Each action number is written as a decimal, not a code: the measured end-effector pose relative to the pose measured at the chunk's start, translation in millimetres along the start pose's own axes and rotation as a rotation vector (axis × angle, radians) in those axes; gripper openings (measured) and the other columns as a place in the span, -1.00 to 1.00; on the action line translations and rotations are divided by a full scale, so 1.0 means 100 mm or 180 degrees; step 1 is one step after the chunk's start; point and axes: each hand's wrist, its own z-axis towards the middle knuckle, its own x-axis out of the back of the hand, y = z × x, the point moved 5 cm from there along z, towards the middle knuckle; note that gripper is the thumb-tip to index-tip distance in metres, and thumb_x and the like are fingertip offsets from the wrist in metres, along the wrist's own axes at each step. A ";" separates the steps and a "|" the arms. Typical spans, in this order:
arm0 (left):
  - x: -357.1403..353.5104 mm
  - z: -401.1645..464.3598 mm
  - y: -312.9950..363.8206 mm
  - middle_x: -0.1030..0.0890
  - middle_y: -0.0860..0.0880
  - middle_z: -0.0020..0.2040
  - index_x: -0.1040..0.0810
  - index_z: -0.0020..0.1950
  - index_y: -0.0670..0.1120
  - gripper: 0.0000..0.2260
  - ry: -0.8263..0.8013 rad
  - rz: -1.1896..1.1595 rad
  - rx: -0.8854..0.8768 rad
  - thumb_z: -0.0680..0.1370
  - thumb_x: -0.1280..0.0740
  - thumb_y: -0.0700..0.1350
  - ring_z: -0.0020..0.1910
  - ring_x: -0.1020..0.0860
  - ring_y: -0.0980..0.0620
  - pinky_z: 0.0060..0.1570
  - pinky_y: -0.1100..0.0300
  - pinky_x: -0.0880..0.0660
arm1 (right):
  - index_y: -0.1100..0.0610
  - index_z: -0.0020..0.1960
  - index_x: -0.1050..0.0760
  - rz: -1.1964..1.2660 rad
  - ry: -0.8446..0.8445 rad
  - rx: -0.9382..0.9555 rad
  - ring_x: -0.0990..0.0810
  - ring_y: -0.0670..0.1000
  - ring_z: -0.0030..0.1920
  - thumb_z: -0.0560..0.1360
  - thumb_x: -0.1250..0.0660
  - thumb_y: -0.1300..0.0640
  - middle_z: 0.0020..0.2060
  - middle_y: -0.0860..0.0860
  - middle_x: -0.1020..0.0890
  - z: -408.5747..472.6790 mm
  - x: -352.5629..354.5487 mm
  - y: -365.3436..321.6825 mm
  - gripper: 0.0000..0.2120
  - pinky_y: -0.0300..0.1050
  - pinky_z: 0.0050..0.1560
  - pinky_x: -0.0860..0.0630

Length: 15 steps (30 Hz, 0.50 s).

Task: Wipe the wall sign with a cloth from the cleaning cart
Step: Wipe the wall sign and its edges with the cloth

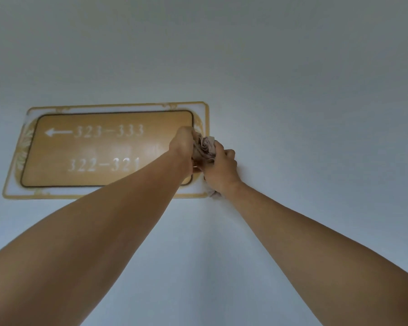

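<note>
Both bare arms reach up to the right end of the gold wall sign (108, 149) on the pale wall (292, 90). A crumpled grey-pink cloth (205, 148) is bunched between the hands: the left hand (183, 147) clutches its left side, the right hand (220, 167) closes around its right side, against the sign's right edge.

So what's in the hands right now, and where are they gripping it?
Both the left hand and right hand clutch the bunched cloth around its middle.
</note>
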 end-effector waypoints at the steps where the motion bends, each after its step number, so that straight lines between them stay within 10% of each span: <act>1: 0.04 0.01 -0.04 -0.69 -0.12 -0.20 -0.58 -0.14 -0.14 -0.77 -0.0077 0.0126 -0.0002 0.32 -0.20 -0.12 -0.18 -0.64 -0.17 -0.02 0.00 -0.58 | -0.07 0.53 -0.19 -0.0049 0.0058 0.0042 -0.36 0.16 0.26 0.56 -0.31 -0.04 0.26 0.11 -0.28 0.01 -0.01 0.05 -0.42 0.04 0.36 -0.38; 9: 0.42 0.22 -0.28 -0.54 -0.07 -0.29 -0.55 -0.22 -0.12 -0.86 0.0296 0.2225 -0.1334 0.44 -0.20 -0.24 -0.26 -0.46 -0.11 -0.29 0.13 -0.38 | 0.23 0.37 -0.27 -0.0603 0.0940 0.0029 -0.50 0.29 0.12 0.49 -0.33 0.28 0.23 0.23 -0.40 0.00 -0.18 0.21 -0.52 0.11 0.12 -0.50; 15: 1.11 0.31 -0.69 -0.20 -0.25 0.55 -0.24 0.50 -0.16 -0.44 0.0969 0.4737 -0.2159 0.53 -0.21 -0.02 0.53 -0.16 -0.25 0.46 -0.15 -0.22 | 0.29 0.16 -0.38 -0.0577 0.1640 -0.0061 -0.54 0.20 0.06 0.55 -0.32 0.20 0.12 0.21 -0.52 -0.17 -0.32 0.39 -0.75 -0.07 -0.05 -0.44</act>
